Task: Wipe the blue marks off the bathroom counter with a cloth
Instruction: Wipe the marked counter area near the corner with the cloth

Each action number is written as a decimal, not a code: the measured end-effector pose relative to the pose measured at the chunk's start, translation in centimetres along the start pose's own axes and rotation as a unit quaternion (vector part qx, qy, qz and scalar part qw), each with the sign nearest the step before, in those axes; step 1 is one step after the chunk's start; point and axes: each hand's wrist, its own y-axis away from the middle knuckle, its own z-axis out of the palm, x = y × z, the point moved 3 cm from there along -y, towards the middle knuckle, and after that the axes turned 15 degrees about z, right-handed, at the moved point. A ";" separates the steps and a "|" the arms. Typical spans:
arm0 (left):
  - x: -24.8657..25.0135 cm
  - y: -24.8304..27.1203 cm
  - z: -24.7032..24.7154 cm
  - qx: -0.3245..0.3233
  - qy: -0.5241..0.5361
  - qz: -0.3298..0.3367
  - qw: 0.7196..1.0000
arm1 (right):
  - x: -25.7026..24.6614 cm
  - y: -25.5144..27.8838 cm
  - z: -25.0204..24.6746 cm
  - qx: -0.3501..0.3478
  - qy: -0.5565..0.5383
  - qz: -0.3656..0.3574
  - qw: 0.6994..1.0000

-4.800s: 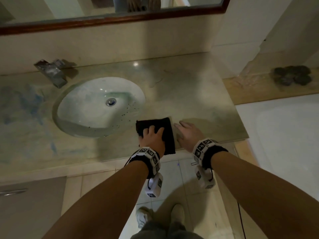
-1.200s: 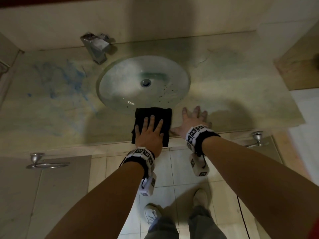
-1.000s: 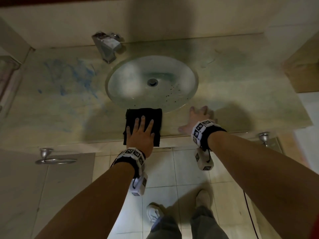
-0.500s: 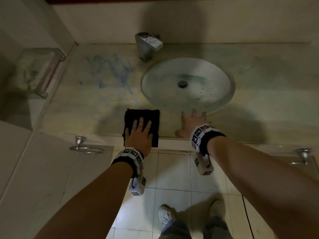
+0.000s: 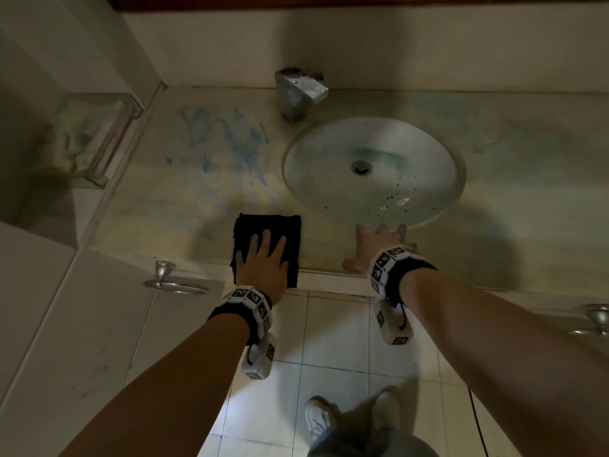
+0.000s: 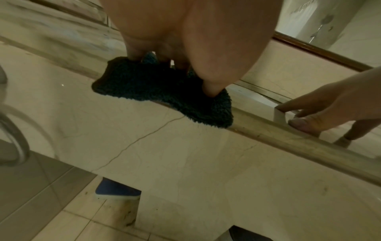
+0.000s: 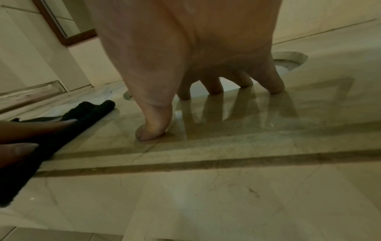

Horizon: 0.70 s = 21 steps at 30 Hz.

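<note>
Left hand (image 5: 263, 262) is flat, fingers straight, pressing the black cloth (image 5: 273, 230) at the counter's (image 5: 510, 225) front edge; right hand (image 5: 375, 245) is spread flat beside the sink (image 5: 372, 166). Blue marks (image 5: 230, 143) are well behind the cloth.

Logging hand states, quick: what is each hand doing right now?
Left hand: open, fingers flat, pressing the cloth on the counter.
Right hand: open, fingers spread on the counter, holding nothing.

My right hand (image 7: 185, 53) is pressing spread fingertips (image 7: 214, 88) on the glossy counter (image 7: 226, 195) beside the sink rim (image 7: 292, 57); my left hand's fingers (image 7: 41, 127) are lying on the dark cloth (image 7: 86, 112) nearby.
</note>
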 end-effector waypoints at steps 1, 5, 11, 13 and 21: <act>0.1 -0.1 0.0 0.000 0.000 -0.002 1.000 | 0.1 0.1 -0.1 -0.003 -0.005 0.001 1.000; 0.4 -0.3 -0.3 -0.008 0.008 -0.024 1.000 | 0.0 -0.4 -0.1 -0.017 -0.010 -0.004 1.000; 1.1 -0.8 -1.0 -0.026 0.021 -0.063 0.997 | -0.1 -0.7 -0.1 -0.008 -0.002 -0.010 1.000; 1.5 -0.8 -0.9 -0.033 0.034 -0.068 0.997 | -0.1 -0.7 0.1 -0.008 0.001 -0.011 1.000; 2.6 -0.9 -0.4 -0.042 0.015 -0.041 0.998 | 0.4 -0.9 -0.3 -0.015 -0.015 -0.024 0.999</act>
